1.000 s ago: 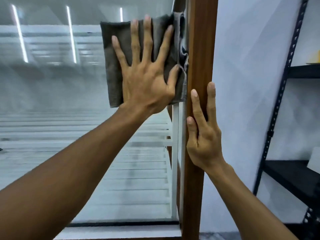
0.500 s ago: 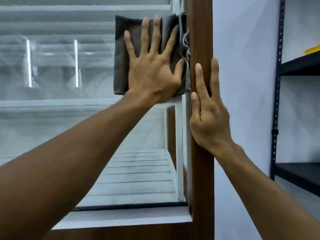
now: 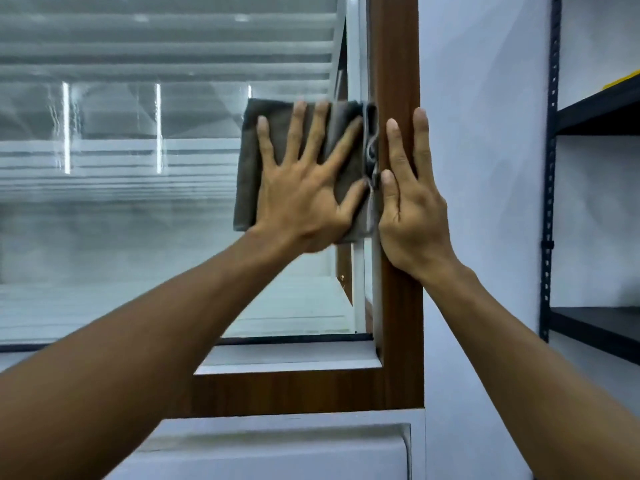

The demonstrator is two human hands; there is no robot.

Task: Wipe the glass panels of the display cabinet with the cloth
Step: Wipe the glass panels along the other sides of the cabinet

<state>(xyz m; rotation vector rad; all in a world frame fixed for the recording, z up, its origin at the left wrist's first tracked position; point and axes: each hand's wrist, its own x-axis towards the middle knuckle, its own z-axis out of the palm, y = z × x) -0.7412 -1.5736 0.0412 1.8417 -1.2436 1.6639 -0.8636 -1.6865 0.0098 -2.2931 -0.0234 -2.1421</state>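
Observation:
A folded grey cloth (image 3: 250,168) lies flat against the glass panel (image 3: 121,209) of the display cabinet, at the panel's right edge. My left hand (image 3: 304,188) presses on the cloth with fingers straight and spread. My right hand (image 3: 412,209) rests flat on the brown wooden frame post (image 3: 394,57) just right of the cloth, fingers straight and pointing up. The cloth's right hem bunches against the post. Through the glass I see pale slatted shelves and reflected strip lights.
The frame's brown bottom rail (image 3: 294,393) runs below the glass, with a white panel (image 3: 277,452) beneath it. A white wall (image 3: 485,168) stands right of the post. A black metal shelving rack (image 3: 550,168) stands at the far right, with something yellow (image 3: 623,83) on its upper shelf.
My left hand has slid the cloth down the glass along the right edge. My right hand stays flat on the post, and the two hands have come level beside each other.

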